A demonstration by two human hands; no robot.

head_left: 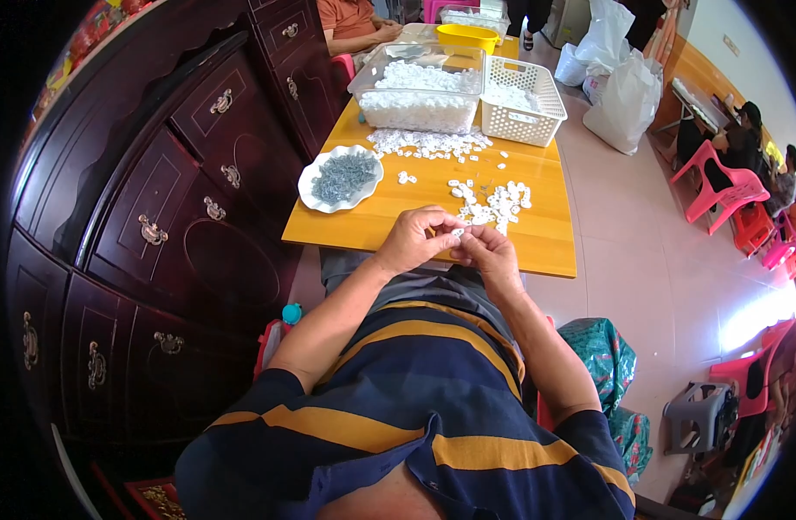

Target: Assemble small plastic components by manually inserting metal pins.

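My left hand (415,240) and my right hand (491,257) meet over the near edge of the wooden table. Between their fingertips is a small white plastic piece (458,232), pinched by the left thumb and fingers, with the right fingers closed against it too. Any smaller part inside the right pinch is hidden. Just beyond the hands lies a loose pile of similar white pieces (504,204), with a few thin metal bits near it. A white scalloped dish (308,192) to the left holds many small grey metal pins or screws (344,177).
Across the wooden table (398,227) stand a clear plastic bin (355,87) and a white slotted basket (537,128), both with white pieces, and a yellow basin (467,35). Dark wooden cabinets (233,199) line the left. A person (350,26) sits at the far end.
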